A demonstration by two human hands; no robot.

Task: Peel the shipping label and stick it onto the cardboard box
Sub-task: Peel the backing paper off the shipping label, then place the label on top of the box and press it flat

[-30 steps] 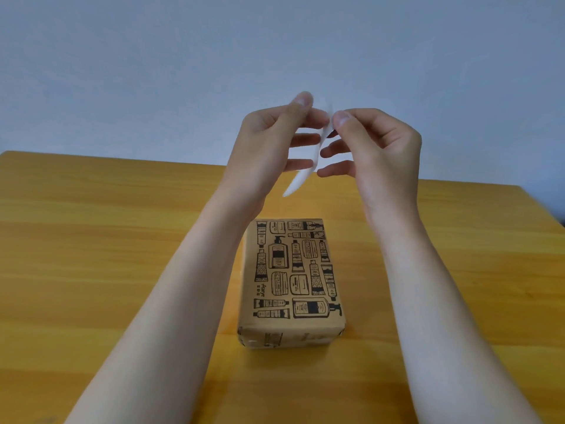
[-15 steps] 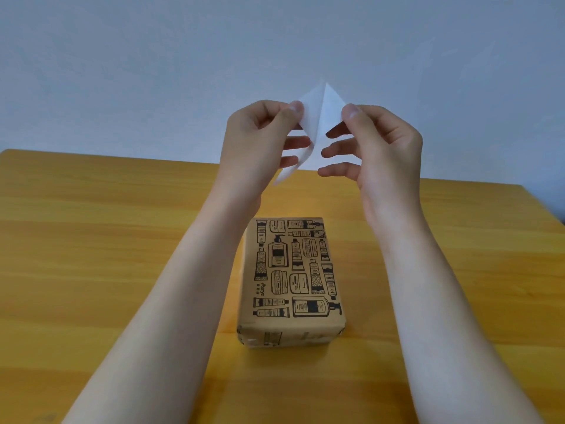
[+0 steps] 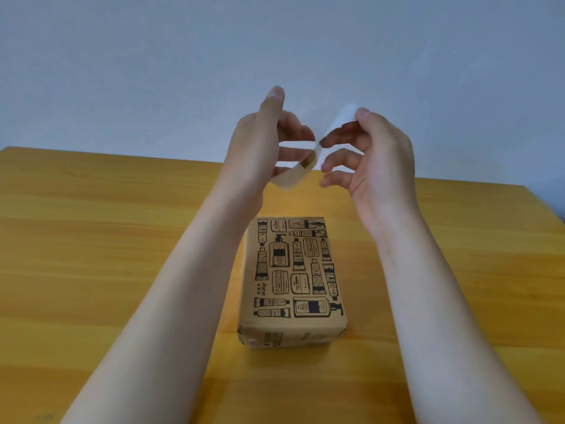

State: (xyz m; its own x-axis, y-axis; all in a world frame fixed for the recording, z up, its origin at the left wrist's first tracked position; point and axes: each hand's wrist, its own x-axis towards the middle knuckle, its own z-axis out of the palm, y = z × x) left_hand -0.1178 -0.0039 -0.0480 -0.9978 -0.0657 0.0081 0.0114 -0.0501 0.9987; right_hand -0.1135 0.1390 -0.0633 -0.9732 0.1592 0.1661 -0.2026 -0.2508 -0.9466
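We hold both hands raised over the cardboard box (image 3: 292, 280), which sits on the wooden table (image 3: 91, 240) well below the fingers, its printed top bare of any label. Half a second ago the two white sheets stood together in a peak between our thumbs; now they are pulled wide apart. Right hand (image 3: 376, 157): thumb and forefinger pinched on one white strip (image 3: 344, 116) at its upper end, the other fingers spread loose beneath it. Left hand (image 3: 263, 148): thumb lifted high and clear, the second white piece (image 3: 293, 175) lying against the lower fingers; whether those fingers truly pinch it we cannot tell, motion blur hides the contact. The two pieces appear to meet only at a narrow point between the fingertips. We judge the peel nearly complete. Which piece is the shipping label and which the backing is not readable. Sticking is not yet begun; the freed label must next come down onto the box top.
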